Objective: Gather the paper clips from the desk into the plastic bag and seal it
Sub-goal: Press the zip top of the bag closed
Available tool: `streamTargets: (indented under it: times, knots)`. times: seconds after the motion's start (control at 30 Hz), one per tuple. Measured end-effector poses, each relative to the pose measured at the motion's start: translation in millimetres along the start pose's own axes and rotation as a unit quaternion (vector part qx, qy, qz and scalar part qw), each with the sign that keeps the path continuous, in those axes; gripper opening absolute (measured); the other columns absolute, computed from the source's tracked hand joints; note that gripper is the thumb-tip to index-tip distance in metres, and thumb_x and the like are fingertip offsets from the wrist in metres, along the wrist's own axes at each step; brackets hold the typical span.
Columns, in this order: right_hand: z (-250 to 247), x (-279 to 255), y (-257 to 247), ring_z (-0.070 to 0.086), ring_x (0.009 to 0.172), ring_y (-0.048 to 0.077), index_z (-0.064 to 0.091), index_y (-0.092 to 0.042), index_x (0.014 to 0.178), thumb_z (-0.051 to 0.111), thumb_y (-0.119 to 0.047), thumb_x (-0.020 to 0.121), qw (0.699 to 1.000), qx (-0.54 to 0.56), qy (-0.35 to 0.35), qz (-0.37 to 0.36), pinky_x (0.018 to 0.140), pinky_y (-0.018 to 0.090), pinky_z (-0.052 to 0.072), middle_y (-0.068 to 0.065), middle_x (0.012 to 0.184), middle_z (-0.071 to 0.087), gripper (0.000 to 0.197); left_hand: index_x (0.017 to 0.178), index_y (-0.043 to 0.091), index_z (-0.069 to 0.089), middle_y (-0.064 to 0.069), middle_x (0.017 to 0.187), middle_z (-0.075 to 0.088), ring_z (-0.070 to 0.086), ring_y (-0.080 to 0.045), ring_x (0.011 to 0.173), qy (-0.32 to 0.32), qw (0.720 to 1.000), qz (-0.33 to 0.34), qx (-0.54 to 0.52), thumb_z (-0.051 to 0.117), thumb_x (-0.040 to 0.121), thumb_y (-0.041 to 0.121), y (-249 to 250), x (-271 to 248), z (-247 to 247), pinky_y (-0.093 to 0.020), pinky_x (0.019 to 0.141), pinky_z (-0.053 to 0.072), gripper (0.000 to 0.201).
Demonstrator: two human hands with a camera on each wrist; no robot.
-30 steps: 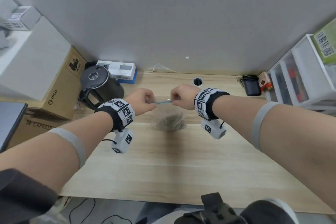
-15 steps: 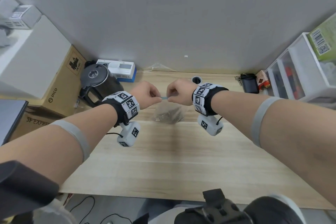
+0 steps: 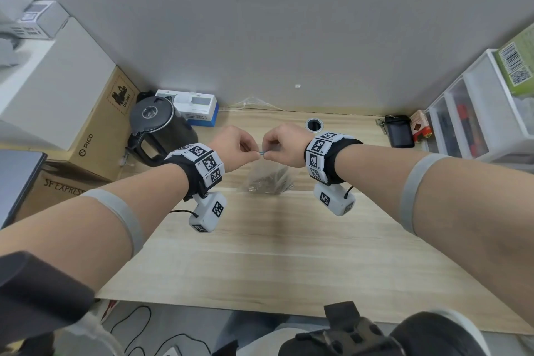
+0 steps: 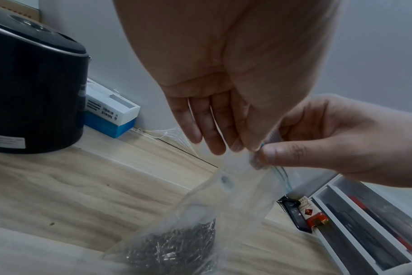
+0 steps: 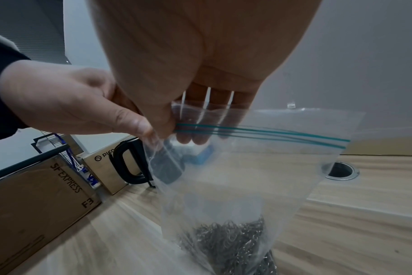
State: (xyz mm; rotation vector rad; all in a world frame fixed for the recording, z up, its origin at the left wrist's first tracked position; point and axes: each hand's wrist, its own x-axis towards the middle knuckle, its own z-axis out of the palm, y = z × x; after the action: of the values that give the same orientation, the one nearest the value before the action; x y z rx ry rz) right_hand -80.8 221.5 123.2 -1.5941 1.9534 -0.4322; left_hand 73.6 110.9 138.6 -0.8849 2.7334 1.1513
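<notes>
**A:** ok so where's the plastic bag [image 5: 259, 167] right now?

**B:** held up just above the tabletop [image 3: 274, 254], hanging from its top edge. Both hands are bunched close together there. The left hand [image 3: 235, 149] and the right hand [image 3: 284, 147] each pinch the zip strip [image 5: 259, 133], thumb against fingers, nearly touching each other.

**A:** and the paper clips [image 5: 233, 243]?

**B:** piled in the bottom of the bag, a dark tangled heap. The strip to the right of the pinch shows separate green lines, can't tell if it's pressed closed.

**A:** anything else around?

**B:** black kettle [image 3: 157, 124] back left, well apart.
</notes>
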Motion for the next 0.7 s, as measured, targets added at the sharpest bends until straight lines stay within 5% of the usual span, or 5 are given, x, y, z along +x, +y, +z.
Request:
streamTargets:
  times: [0.2, 0.7]
  knots:
    - [3, 0, 0, 0.057, 0.073, 0.014, 0.069, -0.020, 0.084, 0.065, -0.025, 0.085, 1.000, 0.015, 0.007, -0.011, 0.069, 0.031, 0.050, -0.008, 0.077, 0.064, 0.006, 0.081, 0.012, 0.078, -0.004, 0.079, 0.074, 0.071, -0.021, 0.079, -0.004, 1.000, -0.005, 0.007, 0.076, 0.082, 0.016, 0, 3, 3, -0.039, 0.080, 0.059, 0.005]
    - [-1, 2, 4, 0.063, 0.081, 0.019, 0.070, -0.020, 0.088, 0.065, -0.026, 0.085, 1.000, 0.007, -0.005, 0.002, 0.071, 0.031, 0.052, -0.005, 0.084, 0.069, 0.009, 0.080, 0.011, 0.077, -0.003, 0.077, 0.073, 0.069, -0.019, 0.077, -0.009, 1.000, 0.004, 0.030, 0.075, 0.082, 0.016, 5, 11, 4, -0.032, 0.076, 0.058, 0.006]
